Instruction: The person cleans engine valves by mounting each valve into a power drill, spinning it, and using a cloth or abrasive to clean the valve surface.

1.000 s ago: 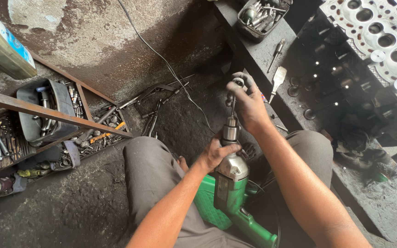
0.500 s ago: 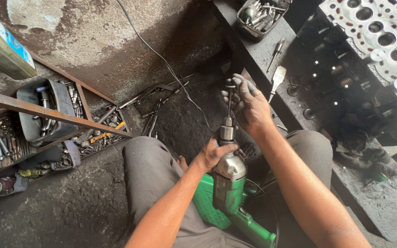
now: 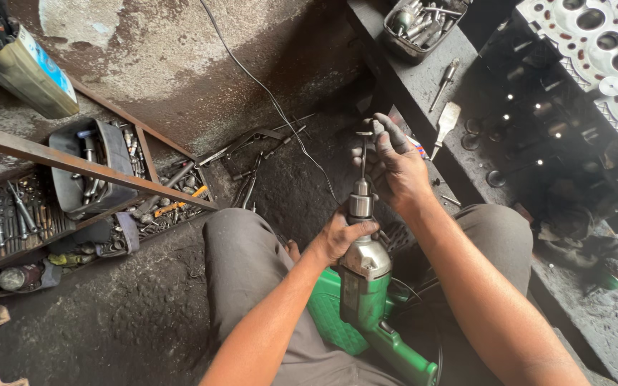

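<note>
Hands [image 3: 337, 236] [image 3: 395, 168] clamp green drill's [image 3: 366, 286] steel chuck [image 3: 360, 204] and thin valve stem [image 3: 363, 154].

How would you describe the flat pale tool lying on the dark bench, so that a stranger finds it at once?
Start at the dark bench to the person's right, below the tray of metal parts. Beside a thin screwdriver lies the scraper. Only it has a broad, flat, pale end.

Dark oily floor [image 3: 180, 78] bears scattered hand tools [image 3: 252, 164] and a tool tray [image 3: 51, 207] (crowded)
</note>
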